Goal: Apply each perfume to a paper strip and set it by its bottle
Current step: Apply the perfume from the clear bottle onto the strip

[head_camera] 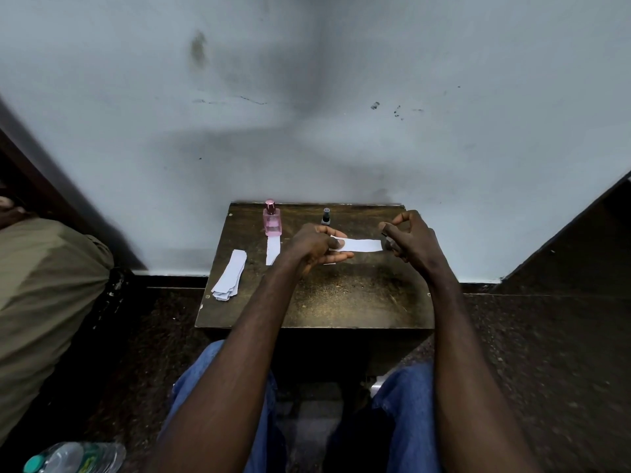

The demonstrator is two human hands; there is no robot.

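My left hand [316, 247] pinches the left end of a white paper strip [362, 245] and holds it level above the small wooden table [341, 302]. My right hand [411, 240] is curled at the strip's right end around a small dark bottle [388, 244], which is mostly hidden by the fingers. A pink perfume bottle [272, 220] stands at the back left with a strip [273, 250] lying in front of it. A small dark capped bottle [326, 216] stands at the back middle. A corner of another strip [329, 263] shows beneath my left hand.
A stack of several spare strips [230, 276] lies at the table's left edge. The table stands against a grey wall [307, 114]. A plastic water bottle [75, 458] lies on the floor at the lower left, next to olive cloth [41, 285].
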